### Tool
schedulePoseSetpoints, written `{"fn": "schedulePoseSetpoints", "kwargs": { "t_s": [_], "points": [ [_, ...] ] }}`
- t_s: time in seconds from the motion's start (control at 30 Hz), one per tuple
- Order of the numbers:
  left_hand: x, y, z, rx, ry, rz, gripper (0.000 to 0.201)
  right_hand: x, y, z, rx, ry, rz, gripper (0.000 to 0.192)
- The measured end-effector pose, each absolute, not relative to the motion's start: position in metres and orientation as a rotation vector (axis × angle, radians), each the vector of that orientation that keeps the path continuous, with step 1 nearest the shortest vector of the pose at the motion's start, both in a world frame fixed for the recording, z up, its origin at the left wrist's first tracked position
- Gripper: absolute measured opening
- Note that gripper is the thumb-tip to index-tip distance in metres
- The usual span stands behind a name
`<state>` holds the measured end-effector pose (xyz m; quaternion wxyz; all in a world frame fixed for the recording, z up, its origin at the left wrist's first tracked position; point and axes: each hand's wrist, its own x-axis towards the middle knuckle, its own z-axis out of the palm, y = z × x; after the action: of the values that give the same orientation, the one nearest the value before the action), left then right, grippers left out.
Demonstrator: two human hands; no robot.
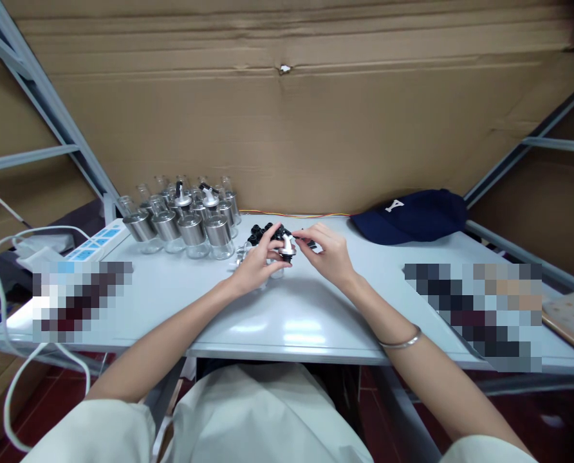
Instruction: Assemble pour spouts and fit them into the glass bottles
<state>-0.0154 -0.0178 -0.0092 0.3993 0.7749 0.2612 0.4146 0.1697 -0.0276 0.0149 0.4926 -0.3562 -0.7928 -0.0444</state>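
Where the desk (311, 305) ran farthest to the left of the held silver-and-black pourer spout (287, 244), a white power strip (98, 241) lay along its edge. Next, well left of that spout and toward the back, stood a cluster of clear glass bottles (193, 230) in brushed-metal sleeves; two at least carried fitted pourers (183, 199). Just left of the spout lay some small silvery parts (241, 253), partly hidden by the left hand (257, 265). That hand was closed around the held spout, thumb low and fingers high, keeping it above the desk between both hands. Behind the spout, a little to its left, sat a heap of small black caps (260, 232).

Touching or just beside the spout's right side, the right hand (326, 253) had its thumb and forefinger narrowed to a pinch near the black tip; whether they gripped a separate piece could not be told. Good work here probably called for a steady left hold on the collar, the tip turned toward the right fingers and clear of the left thumb, and light, straight pressure, since a sideways push might twist the spout. Well right of the spout, toward the back, rested a navy baseball cap (412, 218) with a white letter.
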Motion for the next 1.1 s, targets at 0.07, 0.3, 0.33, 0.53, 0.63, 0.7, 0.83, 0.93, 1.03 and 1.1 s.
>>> {"fn": "schedulePoseSetpoints", "kwargs": {
  "t_s": [0.07,0.3,0.33,0.53,0.63,0.7,0.83,0.93,1.03,1.1],
  "points": [
    [-0.0159,-0.0176,-0.0093,1.987,0.659,1.05,0.078,0.169,-0.0282,0.0153,-0.843,-1.918,-0.117,0.018],
    [-0.0175,-0.0178,-0.0086,2.041,0.661,1.042,0.074,0.168,-0.0307,0.0178,-0.833,-1.904,-0.097,0.019],
    [-0.0176,-0.0179,-0.0082,2.048,0.656,1.043,0.073,0.1682,-0.031,0.0181,-0.825,-1.905,-0.097,0.019],
    [-0.018,-0.0192,-0.0056,2.063,0.654,1.036,0.072,0.1698,-0.0291,0.0162,-0.822,-1.925,-0.026,0.021],
    [-0.0178,-0.0198,-0.0054,2.06,0.658,1.022,0.073,0.17,-0.0265,0.0138,-0.777,-1.89,-0.064,0.018],
    [-0.0176,-0.0199,-0.006,2.054,0.653,1.016,0.073,0.17,-0.0255,0.0133,-0.739,-1.873,-0.1,0.017],
    [-0.0176,-0.0192,-0.008,2.039,0.641,0.998,0.075,0.1697,-0.0264,0.0147,-0.723,-1.855,-0.132,0.016],
    [-0.0175,-0.0186,-0.009,2.028,0.634,0.998,0.076,0.1695,-0.0276,0.0158,-0.724,-1.857,-0.125,0.015],
    [-0.0171,-0.0191,-0.0085,2.027,0.628,1.02,0.076,0.1697,-0.0277,0.0158,-0.718,-1.865,-0.103,0.016],
    [-0.0166,-0.0201,-0.0077,2.021,0.637,1.031,0.075,0.1699,-0.0274,0.0154,-0.722,-1.87,-0.085,0.016]
  ]
}}
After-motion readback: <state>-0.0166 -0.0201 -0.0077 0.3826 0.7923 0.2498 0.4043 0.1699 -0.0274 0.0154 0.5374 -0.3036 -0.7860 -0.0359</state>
